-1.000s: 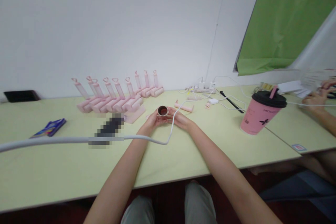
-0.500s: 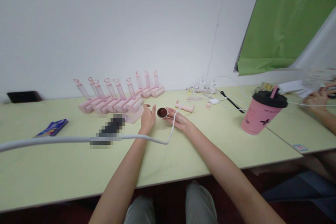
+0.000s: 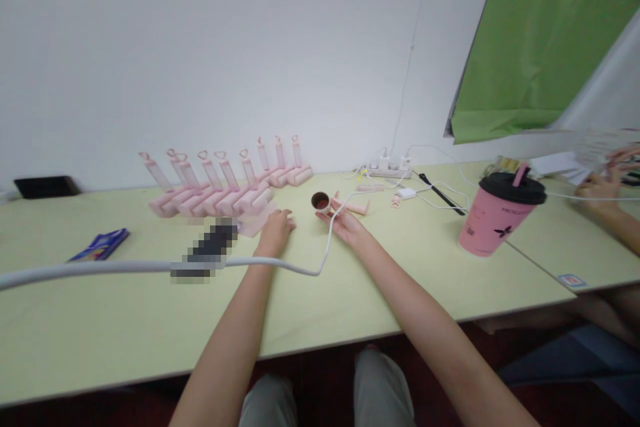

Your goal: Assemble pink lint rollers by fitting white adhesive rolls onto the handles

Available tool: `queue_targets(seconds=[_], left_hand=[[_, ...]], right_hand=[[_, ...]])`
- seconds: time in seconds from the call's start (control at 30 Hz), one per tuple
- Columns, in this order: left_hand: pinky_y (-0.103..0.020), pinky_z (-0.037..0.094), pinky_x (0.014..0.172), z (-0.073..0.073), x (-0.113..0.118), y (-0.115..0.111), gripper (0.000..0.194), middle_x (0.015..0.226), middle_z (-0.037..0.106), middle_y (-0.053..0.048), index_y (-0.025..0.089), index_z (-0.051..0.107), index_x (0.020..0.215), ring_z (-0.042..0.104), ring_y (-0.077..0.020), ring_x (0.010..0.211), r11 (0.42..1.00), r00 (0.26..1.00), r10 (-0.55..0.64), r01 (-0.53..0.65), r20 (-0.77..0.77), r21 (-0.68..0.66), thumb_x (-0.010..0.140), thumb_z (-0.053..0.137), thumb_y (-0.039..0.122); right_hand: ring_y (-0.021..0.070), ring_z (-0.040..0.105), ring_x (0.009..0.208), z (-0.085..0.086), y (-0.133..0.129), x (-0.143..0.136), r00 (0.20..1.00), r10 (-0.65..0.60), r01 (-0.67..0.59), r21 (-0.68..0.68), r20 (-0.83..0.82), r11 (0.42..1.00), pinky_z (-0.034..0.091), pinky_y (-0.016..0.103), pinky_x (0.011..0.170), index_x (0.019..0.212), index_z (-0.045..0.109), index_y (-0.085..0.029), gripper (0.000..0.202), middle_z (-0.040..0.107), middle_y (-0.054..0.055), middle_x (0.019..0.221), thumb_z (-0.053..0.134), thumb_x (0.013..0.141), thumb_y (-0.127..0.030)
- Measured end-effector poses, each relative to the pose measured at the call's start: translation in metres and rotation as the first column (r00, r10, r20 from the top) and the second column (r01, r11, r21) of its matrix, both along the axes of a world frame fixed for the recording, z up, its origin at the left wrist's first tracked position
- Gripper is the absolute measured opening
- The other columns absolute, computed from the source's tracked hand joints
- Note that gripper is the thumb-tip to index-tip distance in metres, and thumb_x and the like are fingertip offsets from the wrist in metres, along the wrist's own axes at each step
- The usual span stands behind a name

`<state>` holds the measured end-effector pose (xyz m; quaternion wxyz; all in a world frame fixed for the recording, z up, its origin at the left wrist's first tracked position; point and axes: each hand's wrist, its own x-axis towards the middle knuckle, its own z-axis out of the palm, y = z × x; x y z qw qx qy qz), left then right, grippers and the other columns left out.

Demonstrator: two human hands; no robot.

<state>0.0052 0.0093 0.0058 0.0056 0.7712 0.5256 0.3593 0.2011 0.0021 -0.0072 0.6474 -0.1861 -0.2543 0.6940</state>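
Note:
My right hand [image 3: 346, 225] is closed around a small cup [image 3: 321, 203] with a pale outside and a dark, reddish-brown inside; its mouth faces me. To the left, my left hand [image 3: 277, 229] rests low over the table, fingers loosely stretched and holding nothing. It lies beside a pale pink flat piece [image 3: 254, 221]. Behind that piece stand pink rounded blocks [image 3: 215, 200] in a row, with clear pink-capped tubes [image 3: 227, 172] rising from them. A pink L-shaped part [image 3: 356, 207] lies just beyond my right hand.
A white cable [image 3: 280, 263] crosses the view in front of my forearms. At right stands a pink lidded cup [image 3: 495, 220] with a straw. A power strip [image 3: 390, 172] sits by the wall, a blue packet [image 3: 103, 243] at left. Another person's hand [image 3: 600, 190] is far right.
My right hand has shifted the small cup slightly right and up, tipping its mouth more upward. My left hand has moved away from it, left and down toward the table.

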Motion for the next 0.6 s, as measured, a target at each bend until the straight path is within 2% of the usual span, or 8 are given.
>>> queue_targets(seconds=[0.07, 0.17, 0.2, 0.27, 0.33, 0.4, 0.5, 0.6], left_hand=[[-0.036, 0.045, 0.082, 0.012, 0.007, -0.006, 0.033, 0.093, 0.059, -0.008, 0.018, 0.052, 0.11, 0.056, -0.0193, 0.089, 0.994, 0.997, -0.048, 0.041, 0.065, 0.103, 0.078, 0.055, 0.025], [-0.036, 0.046, 0.082, 0.033, 0.025, -0.023, 0.035, 0.105, 0.057, -0.009, 0.018, 0.049, 0.112, 0.054, -0.0188, 0.094, 0.94, 0.96, -0.07, -0.027, 0.269, 0.34, 0.081, 0.053, 0.033], [-0.035, 0.047, 0.08, 0.039, 0.033, -0.03, 0.034, 0.106, 0.057, -0.009, 0.018, 0.05, 0.111, 0.054, -0.0185, 0.095, 0.916, 0.938, -0.105, -0.038, 0.331, 0.399, 0.081, 0.053, 0.034], [-0.032, 0.049, 0.079, 0.047, 0.048, -0.044, 0.036, 0.107, 0.055, -0.008, 0.018, 0.048, 0.113, 0.054, -0.0174, 0.097, 0.888, 0.897, -0.228, 0.032, 0.379, 0.459, 0.082, 0.052, 0.035], [-0.03, 0.05, 0.077, 0.049, 0.06, -0.054, 0.04, 0.11, 0.054, -0.009, 0.019, 0.043, 0.122, 0.054, -0.0164, 0.098, 0.88, 0.87, -0.322, 0.129, 0.374, 0.457, 0.085, 0.049, 0.033], [-0.029, 0.05, 0.078, 0.046, 0.067, -0.058, 0.041, 0.109, 0.053, -0.01, 0.021, 0.041, 0.126, 0.053, -0.0161, 0.098, 0.882, 0.874, -0.348, 0.183, 0.339, 0.435, 0.087, 0.043, 0.032], [-0.031, 0.047, 0.085, 0.041, 0.071, -0.058, 0.036, 0.107, 0.052, -0.009, 0.022, 0.048, 0.123, 0.051, -0.0168, 0.101, 0.886, 0.897, -0.311, 0.153, 0.315, 0.438, 0.089, 0.039, 0.032], [-0.031, 0.046, 0.085, 0.037, 0.074, -0.059, 0.032, 0.109, 0.052, -0.009, 0.021, 0.053, 0.116, 0.051, -0.017, 0.103, 0.881, 0.875, -0.318, 0.131, 0.364, 0.455, 0.088, 0.041, 0.032]], right_hand=[[0.0112, 0.06, 0.078, 0.001, -0.001, 0.0, 1.0, -0.023, 0.023, -0.012, -0.013, 1.0, 0.052, 0.034, 0.084, 0.08, 0.057, -0.02, 0.01, 0.066, -0.001, 0.085, 0.064, 0.073, -0.021], [0.0111, 0.06, 0.076, 0.002, -0.002, 0.001, 0.997, -0.07, 0.069, -0.05, -0.014, 0.996, 0.053, 0.033, 0.082, 0.08, 0.057, -0.021, 0.011, 0.065, -0.002, 0.083, 0.065, 0.073, -0.021], [0.0112, 0.059, 0.076, 0.002, -0.003, 0.001, 0.997, -0.082, 0.081, -0.064, -0.009, 0.995, 0.053, 0.032, 0.082, 0.08, 0.057, -0.021, 0.011, 0.065, -0.002, 0.083, 0.065, 0.072, -0.02], [0.0116, 0.059, 0.078, 0.003, -0.004, 0.001, 0.996, -0.094, 0.094, -0.084, 0.004, 0.992, 0.053, 0.031, 0.08, 0.079, 0.056, -0.022, 0.012, 0.064, -0.002, 0.083, 0.065, 0.071, -0.02], [0.0122, 0.059, 0.081, 0.004, -0.004, 0.0, 0.995, -0.093, 0.094, -0.084, 0.021, 0.992, 0.053, 0.03, 0.078, 0.079, 0.056, -0.022, 0.013, 0.064, -0.002, 0.084, 0.066, 0.071, -0.02], [0.0132, 0.059, 0.084, 0.004, -0.004, -0.001, 0.995, -0.086, 0.089, -0.081, 0.047, 0.993, 0.053, 0.03, 0.077, 0.08, 0.056, -0.022, 0.014, 0.064, -0.001, 0.084, 0.066, 0.07, -0.021], [0.0146, 0.059, 0.086, 0.005, -0.004, -0.001, 0.994, -0.087, 0.093, -0.091, 0.07, 0.992, 0.053, 0.03, 0.075, 0.081, 0.056, -0.022, 0.014, 0.064, 0.0, 0.085, 0.065, 0.07, -0.023], [0.0138, 0.059, 0.086, 0.006, -0.005, -0.003, 0.994, -0.087, 0.093, -0.076, 0.068, 0.993, 0.053, 0.029, 0.075, 0.084, 0.056, -0.022, 0.014, 0.065, 0.0, 0.089, 0.063, 0.072, -0.024]])
